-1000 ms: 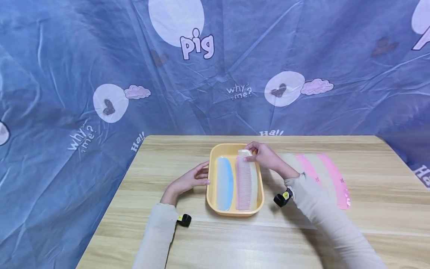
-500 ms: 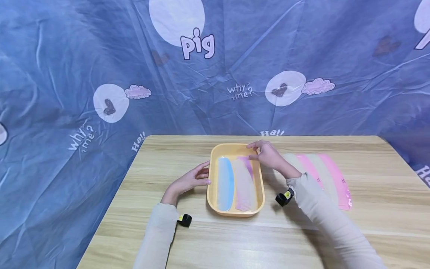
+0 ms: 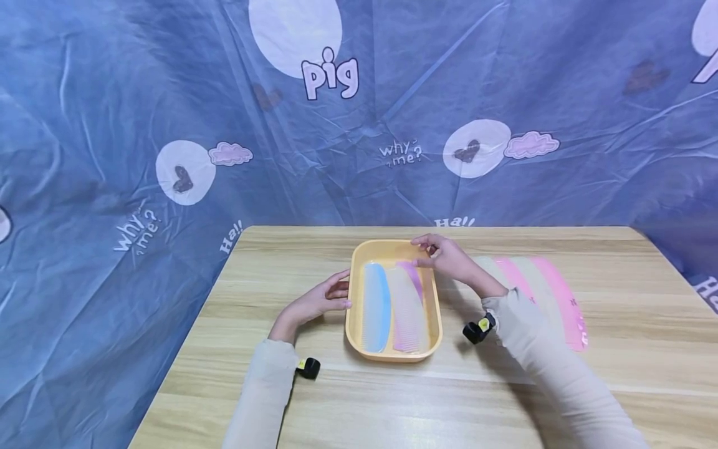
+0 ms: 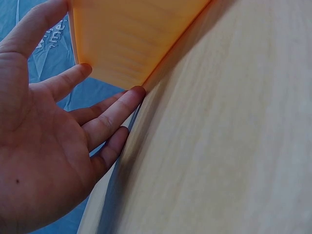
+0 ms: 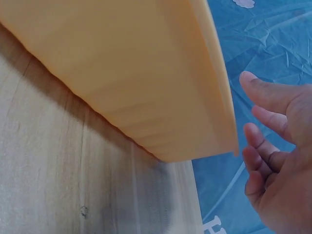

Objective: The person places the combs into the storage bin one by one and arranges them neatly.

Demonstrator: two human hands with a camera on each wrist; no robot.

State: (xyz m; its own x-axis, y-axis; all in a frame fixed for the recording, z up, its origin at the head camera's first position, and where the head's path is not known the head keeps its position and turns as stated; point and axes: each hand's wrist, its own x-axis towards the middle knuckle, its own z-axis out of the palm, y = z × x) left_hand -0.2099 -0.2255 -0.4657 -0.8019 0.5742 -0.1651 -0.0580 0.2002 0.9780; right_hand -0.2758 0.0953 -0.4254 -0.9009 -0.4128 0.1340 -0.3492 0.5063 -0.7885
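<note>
A yellow tray (image 3: 392, 357) stands on the table with three combs inside. The blue comb (image 3: 382, 305) lies along its left side. To the right, a whitish comb (image 3: 407, 299) lies slanted across a purple-pink comb (image 3: 414, 274), covering most of it. My left hand (image 3: 316, 302) is at the tray's left side; in the left wrist view, straight fingertips touch the tray wall (image 4: 131, 39). My right hand (image 3: 450, 259) hovers at the far right corner, fingers loosely bent and holding nothing. The right wrist view shows it just off the rim.
Right of the tray, several pink combs (image 3: 556, 299) and pale combs (image 3: 535, 284) lie side by side on the wooden table (image 3: 291, 252), partly behind the right forearm. A blue printed cloth (image 3: 370, 181) hangs behind the table.
My right hand has let go of the whitish comb, which now lies in the tray over the purple-pink one, and has drawn slightly right. My left hand has stayed at the tray.
</note>
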